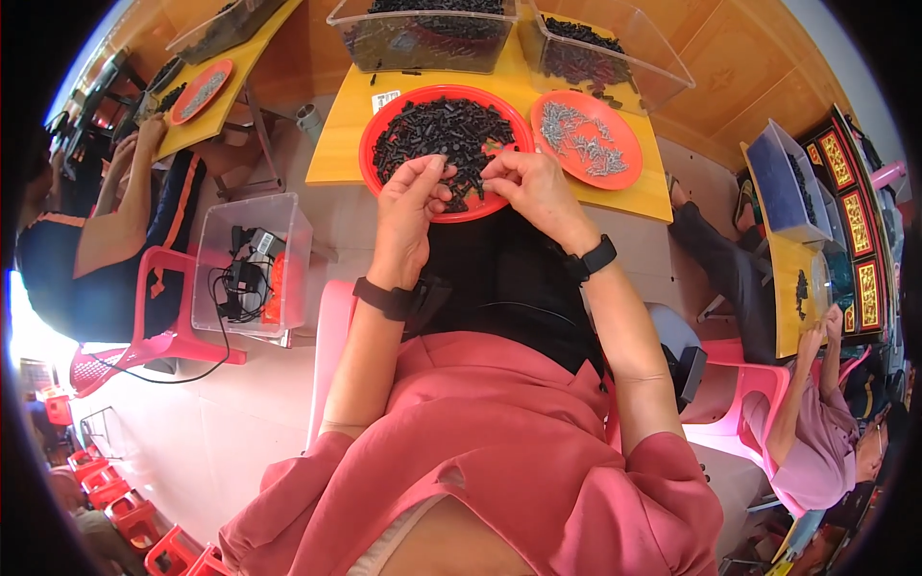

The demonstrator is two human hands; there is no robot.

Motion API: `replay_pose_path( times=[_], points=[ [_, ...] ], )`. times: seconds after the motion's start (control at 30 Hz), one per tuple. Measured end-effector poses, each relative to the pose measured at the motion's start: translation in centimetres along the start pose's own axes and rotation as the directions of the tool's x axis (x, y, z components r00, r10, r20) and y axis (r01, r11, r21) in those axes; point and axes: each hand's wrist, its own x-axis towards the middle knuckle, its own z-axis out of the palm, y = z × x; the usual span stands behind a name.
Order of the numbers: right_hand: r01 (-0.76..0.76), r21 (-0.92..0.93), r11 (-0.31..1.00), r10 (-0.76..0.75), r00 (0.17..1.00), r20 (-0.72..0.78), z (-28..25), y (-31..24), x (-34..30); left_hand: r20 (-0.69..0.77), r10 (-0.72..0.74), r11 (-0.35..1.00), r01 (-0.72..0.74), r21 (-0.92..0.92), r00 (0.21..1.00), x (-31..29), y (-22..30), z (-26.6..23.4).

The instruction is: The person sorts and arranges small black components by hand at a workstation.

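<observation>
red plastic makes up the big round tray (pixel 376 144) under both hands, heaped with small black parts (pixel 437 130). the left hand (pixel 408 206) hangs over the tray's near edge, fingers curled in and thumb meeting the fingertips in a pinch; whatever sits in the pinch is too small to make out. the right hand (pixel 533 187) is just beside it, nearly touching, fingers likewise bunched together at the tips over the black parts, pinching something tiny that cannot be told apart from the pile. each wrist wears a black band. just past the right hand, on its outer side, lies a smaller orange plate (pixel 624 173) with grey metal screws (pixel 581 139). both dishes rest on a yellow table (pixel 336 144). beyond the hands, at the table's far edge, stand two clear plastic bins (pixel 423 43) of more black parts. well off to the left hand's side, a clear box (pixel 293 226) holds black cables, and other people sit at tables on both sides.
</observation>
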Motion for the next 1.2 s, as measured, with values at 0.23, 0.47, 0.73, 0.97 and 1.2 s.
replay_pose_path(
  times=[0.23,0.47,0.73,0.97,1.2],
  points=[
    [-0.095,0.211,0.973,0.107,0.993,-0.046,0.8,-0.5,0.1,0.014,0.008,1.000,-0.008,0.028,1.000,-0.3,0.3,0.2],
    [-0.036,0.435,0.900,0.105,0.985,-0.136,1.1,-2.2,0.0,0.038,0.033,0.997,-0.036,0.063,0.999,-0.3,-0.2,0.2],
    [-0.005,0.351,0.936,0.067,0.984,-0.164,0.6,-3.0,-0.7,0.096,0.037,0.991,-0.049,0.127,0.995,-0.6,-0.8,0.5],
    [-0.004,0.357,0.934,0.080,0.977,-0.199,1.0,-3.1,-1.1,0.067,0.064,0.981,-0.075,0.179,0.996,-0.6,-0.7,0.9],
    [-0.103,0.616,0.781,0.174,0.983,-0.056,0.9,-1.6,-1.2,0.094,0.137,0.964,-0.155,0.218,0.986,-0.8,-0.5,1.4]
  ],
)
